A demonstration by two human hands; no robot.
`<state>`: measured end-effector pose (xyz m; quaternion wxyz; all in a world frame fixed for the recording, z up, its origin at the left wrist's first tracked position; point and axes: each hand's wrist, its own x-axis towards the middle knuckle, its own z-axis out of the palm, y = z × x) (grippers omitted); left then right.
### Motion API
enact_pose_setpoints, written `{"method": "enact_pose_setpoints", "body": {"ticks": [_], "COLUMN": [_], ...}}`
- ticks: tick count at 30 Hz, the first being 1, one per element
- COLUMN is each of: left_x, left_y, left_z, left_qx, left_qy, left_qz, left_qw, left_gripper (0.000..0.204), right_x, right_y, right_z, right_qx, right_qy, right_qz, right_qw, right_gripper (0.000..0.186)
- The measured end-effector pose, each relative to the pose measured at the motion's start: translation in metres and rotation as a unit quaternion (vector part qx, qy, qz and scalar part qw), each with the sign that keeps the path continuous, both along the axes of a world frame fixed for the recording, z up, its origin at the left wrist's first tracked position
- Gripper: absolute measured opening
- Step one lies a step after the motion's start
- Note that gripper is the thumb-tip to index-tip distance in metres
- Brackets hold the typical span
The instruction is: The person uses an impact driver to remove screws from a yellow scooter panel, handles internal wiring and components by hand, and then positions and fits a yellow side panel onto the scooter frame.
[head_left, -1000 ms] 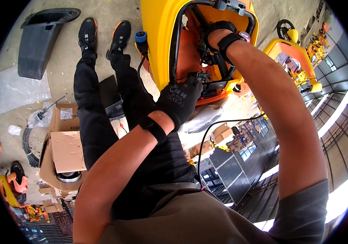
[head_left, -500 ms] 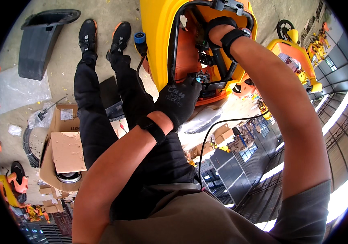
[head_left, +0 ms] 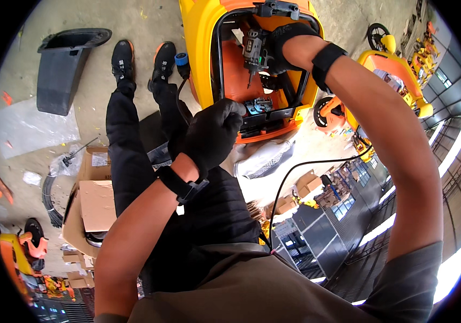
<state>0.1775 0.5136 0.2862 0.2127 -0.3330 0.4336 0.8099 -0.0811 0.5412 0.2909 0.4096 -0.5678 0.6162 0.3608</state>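
A yellow-and-orange vehicle body (head_left: 198,59) stands in front of me, with an open, black-rimmed compartment. Inside its far right part is my right hand (head_left: 284,46), in a black glove, closed around a dark power screwdriver (head_left: 253,48) whose thin bit points toward me. Below the bit, a small blue-and-metal mechanism (head_left: 259,105) sits by the compartment's near edge. My left hand (head_left: 211,132), also gloved in black, is beside the near left edge with its fingers curled closed. Whatever may be between those fingers is hidden.
A blue-capped connector (head_left: 182,59) on a cable is at the body's left. A black plastic fender-like part (head_left: 60,75) lies on the floor at far left, above clear plastic sheeting (head_left: 31,126). Cardboard boxes (head_left: 98,204) stand left of my legs. Another yellow vehicle (head_left: 389,70) is at right.
My left hand has drawn back left and nearer, off the small mechanism, which now shows. The screwdriver in my right hand has come into plain view above the compartment. The whole view has shifted slightly.
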Motion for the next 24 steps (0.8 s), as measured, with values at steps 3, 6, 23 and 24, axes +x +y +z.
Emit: {"method": "enact_pose_setpoints", "body": {"ticks": [3, 6, 23, 24], "left_x": [0.0, 0.008, -0.012, -0.01], "left_y": [-0.005, -0.001, -0.024, -0.024], "left_z": [0.003, -0.006, 0.037, 0.039], "left_qx": [0.064, 0.139, 0.328, 0.311], "left_qy": [-0.011, -0.03, -0.084, -0.075], "left_qz": [0.011, 0.05, 0.106, 0.093], "left_qw": [0.998, 0.989, 0.935, 0.943], "left_gripper": [0.024, 0.022, 0.039, 0.035], "right_x": [0.003, 0.007, 0.019, 0.025], "right_y": [-0.003, -0.005, 0.071, 0.075], "right_z": [0.021, 0.048, 0.168, 0.169], "right_qx": [-0.052, -0.068, -0.05, -0.06], "right_qy": [0.001, 0.001, 0.009, 0.006], "right_qz": [-0.022, -0.036, -0.4, -0.414], "right_qw": [0.998, 0.997, 0.915, 0.908], "right_gripper": [0.042, 0.043, 0.065, 0.064]}}
